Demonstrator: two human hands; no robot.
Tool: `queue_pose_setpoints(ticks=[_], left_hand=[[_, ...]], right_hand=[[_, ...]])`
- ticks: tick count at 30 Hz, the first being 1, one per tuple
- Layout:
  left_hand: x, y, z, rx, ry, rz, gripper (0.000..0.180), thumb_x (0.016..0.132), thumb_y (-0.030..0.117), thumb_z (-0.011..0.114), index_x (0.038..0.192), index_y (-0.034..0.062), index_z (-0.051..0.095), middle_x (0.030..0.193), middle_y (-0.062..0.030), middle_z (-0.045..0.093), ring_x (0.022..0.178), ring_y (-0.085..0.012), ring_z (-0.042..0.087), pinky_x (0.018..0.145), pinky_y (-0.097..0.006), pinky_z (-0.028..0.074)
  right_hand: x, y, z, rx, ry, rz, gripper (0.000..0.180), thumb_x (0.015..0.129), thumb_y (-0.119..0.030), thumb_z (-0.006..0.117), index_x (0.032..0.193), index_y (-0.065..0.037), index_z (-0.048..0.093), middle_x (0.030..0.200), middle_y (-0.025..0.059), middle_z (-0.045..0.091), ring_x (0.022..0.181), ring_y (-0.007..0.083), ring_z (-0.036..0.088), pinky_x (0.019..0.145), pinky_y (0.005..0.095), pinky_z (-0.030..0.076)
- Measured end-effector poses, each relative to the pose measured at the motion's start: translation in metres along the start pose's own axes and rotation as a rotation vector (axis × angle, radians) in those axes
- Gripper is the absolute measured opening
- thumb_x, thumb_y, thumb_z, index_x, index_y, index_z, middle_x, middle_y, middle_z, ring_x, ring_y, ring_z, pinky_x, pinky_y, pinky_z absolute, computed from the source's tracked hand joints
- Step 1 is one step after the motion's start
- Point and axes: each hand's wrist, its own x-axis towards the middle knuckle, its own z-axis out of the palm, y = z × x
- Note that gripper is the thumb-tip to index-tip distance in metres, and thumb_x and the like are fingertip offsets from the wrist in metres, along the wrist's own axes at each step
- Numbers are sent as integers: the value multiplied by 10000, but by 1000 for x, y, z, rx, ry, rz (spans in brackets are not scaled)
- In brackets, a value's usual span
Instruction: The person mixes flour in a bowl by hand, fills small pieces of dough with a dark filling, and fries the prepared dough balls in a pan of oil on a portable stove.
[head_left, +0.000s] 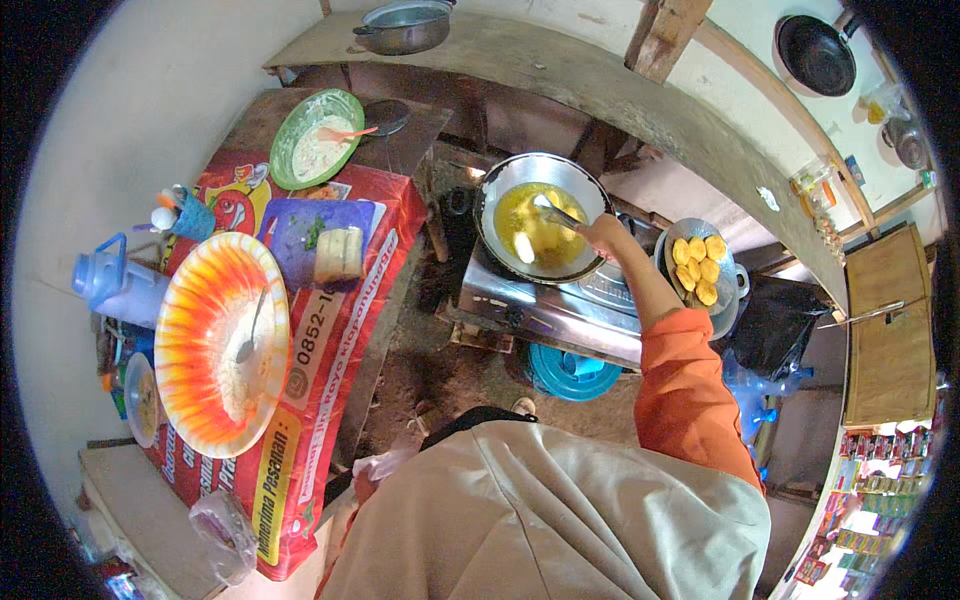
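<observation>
Utensil (563,213) in curled right fingers (595,233)

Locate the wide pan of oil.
In the head view, the pan stands on the stove, above and slightly right of centre. The right hand is over its right rim, with fried pieces farther right.

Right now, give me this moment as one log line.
right hand: gripping metal utensil | utensil: over wok of yellow oil | golden pieces: on metal dish, right of wok

The right fingers (598,236) grip a metal utensil (562,214) inside the wok (488,213).
</observation>
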Motion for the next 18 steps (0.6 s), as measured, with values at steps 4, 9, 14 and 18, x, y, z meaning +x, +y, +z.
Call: queue_pose_setpoints(ticks=[4,9,14,18], left_hand=[[-7,-20,1,-11,22,-56,309,772,249,568,1004,47,538,880,-77,578,834,-218,557,752,-345,449],[-5,-25,4,-69,21,-73,317,766,260,574,996,46,539,874,-76,577,826,-219,557,747,-346,449],[0,-15,4,-133,9,-72,325,760,271,580,989,45,541,868,-76,576,819,-221,557,741,-347,450],[0,-11,8,-189,6,-95,331,755,279,584,984,43,542,863,-75,575,814,-223,556,737,-348,450]], right_hand=[[13,-18,1,70,-89,58,481,785,-396,569,527,-1,476,474,79,436,348,156,360,312,299,269],[24,-24,11,-103,-92,-9,505,786,-446,564,504,-47,437,461,60,407,343,132,312,313,286,239],[44,1,30,28,34,-118,504,756,-451,605,491,-60,432,448,52,405,324,135,323,312,286,237],[34,13,37,168,85,-25,479,722,-424,655,487,-75,425,436,28,381,308,126,294,307,288,204]])
